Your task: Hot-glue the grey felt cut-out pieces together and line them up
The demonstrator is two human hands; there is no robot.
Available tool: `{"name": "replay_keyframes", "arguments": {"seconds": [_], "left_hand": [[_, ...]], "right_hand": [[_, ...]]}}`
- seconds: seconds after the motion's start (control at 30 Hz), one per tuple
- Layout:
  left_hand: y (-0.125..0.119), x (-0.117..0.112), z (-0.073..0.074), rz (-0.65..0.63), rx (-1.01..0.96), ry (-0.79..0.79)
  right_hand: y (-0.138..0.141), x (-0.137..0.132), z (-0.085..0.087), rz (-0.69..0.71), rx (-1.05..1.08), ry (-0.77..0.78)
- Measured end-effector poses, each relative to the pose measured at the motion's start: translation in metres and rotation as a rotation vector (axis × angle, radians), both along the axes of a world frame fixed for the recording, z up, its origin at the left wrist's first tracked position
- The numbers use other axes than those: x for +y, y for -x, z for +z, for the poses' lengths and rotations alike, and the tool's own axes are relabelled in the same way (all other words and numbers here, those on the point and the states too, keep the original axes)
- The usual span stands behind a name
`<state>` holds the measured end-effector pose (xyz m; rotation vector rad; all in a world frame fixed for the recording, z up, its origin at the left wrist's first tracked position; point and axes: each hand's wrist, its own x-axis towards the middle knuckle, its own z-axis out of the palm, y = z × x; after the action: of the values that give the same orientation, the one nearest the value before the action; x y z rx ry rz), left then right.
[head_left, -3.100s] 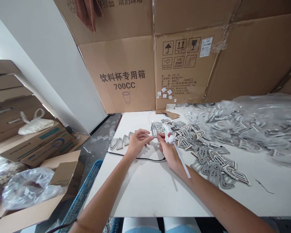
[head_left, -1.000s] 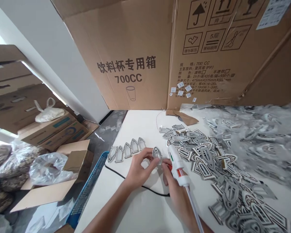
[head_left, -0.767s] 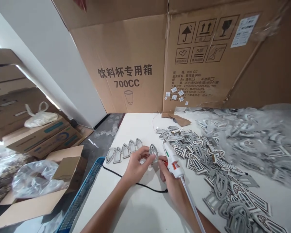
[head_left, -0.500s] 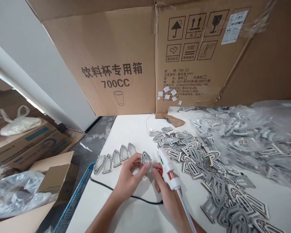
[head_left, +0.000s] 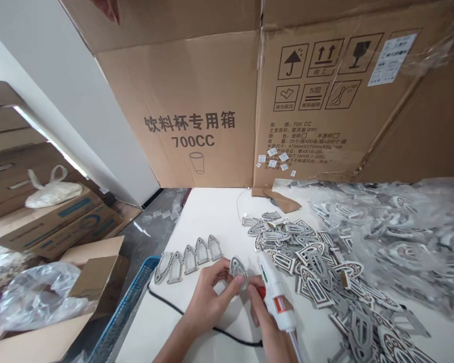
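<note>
My left hand (head_left: 211, 296) is closed on a small grey arch-shaped piece (head_left: 236, 267), pinched upright between thumb and fingers. In my right hand (head_left: 264, 315) is a white hot glue gun (head_left: 273, 286) with a red trigger, its nozzle pointing up and away from me. The right thumb and fingertips come up to the lower right side of the piece and seem to touch it. Several similar arch pieces (head_left: 189, 259) stand side by side in a slanting row on the white table (head_left: 208, 212), left of my hands. To the right spreads a heap of patterned arch pieces (head_left: 314, 267).
Clear plastic bags (head_left: 408, 242) of more pieces cover the table's right side. A large cardboard box (head_left: 212, 65) rises at the back. A black cable (head_left: 166, 302) crosses under my left wrist. By the left edge are a blue basket (head_left: 126, 302) and an open carton (head_left: 98, 259).
The camera view has shifted, so the scene sits lower and farther right. Both hands keep nearly the same grip on the arch piece and glue gun.
</note>
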<state>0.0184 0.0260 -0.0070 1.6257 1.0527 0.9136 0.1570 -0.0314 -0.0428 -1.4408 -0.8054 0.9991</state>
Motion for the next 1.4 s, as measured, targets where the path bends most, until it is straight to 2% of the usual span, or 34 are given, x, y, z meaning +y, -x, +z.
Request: {"name": "replay_keyframes", "arguments": {"seconds": [0.1, 0.2, 0.3, 0.47, 0.57, 0.87, 0.97, 1.13, 1.27, 1.4], "left_hand": [[-0.004, -0.002, -0.002, 0.020, -0.021, -0.002], [-0.007, -0.005, -0.006, 0.017, -0.061, -0.010], [-0.009, -0.008, -0.010, -0.010, -0.125, -0.046], [-0.012, -0.014, -0.012, -0.077, -0.212, -0.008], [-0.014, -0.017, -0.013, -0.087, -0.238, 0.002], [-0.010, -0.016, -0.006, -0.061, -0.117, -0.067], [-0.008, -0.016, -0.002, -0.053, -0.116, -0.041], [-0.006, -0.015, 0.003, -0.040, -0.070, -0.028], [-0.006, -0.013, 0.003, -0.045, -0.039, -0.069], [-0.007, -0.012, 0.002, -0.047, -0.055, -0.099]], "right_hand": [[-0.005, -0.004, 0.013, 0.058, 0.064, 0.029], [-0.012, -0.009, 0.020, 0.088, 0.002, 0.009], [-0.018, -0.015, 0.014, 0.143, -0.065, -0.024], [-0.024, -0.021, -0.006, 0.141, 0.053, -0.107], [-0.027, -0.022, -0.011, 0.141, 0.057, -0.146], [-0.029, -0.025, 0.002, 0.176, -0.140, -0.022], [-0.029, -0.025, 0.003, 0.197, -0.228, 0.007], [-0.021, -0.023, 0.002, 0.158, -0.145, 0.052], [-0.012, -0.019, 0.009, 0.109, -0.054, -0.011], [-0.009, -0.016, 0.019, 0.148, 0.068, -0.088]]}}
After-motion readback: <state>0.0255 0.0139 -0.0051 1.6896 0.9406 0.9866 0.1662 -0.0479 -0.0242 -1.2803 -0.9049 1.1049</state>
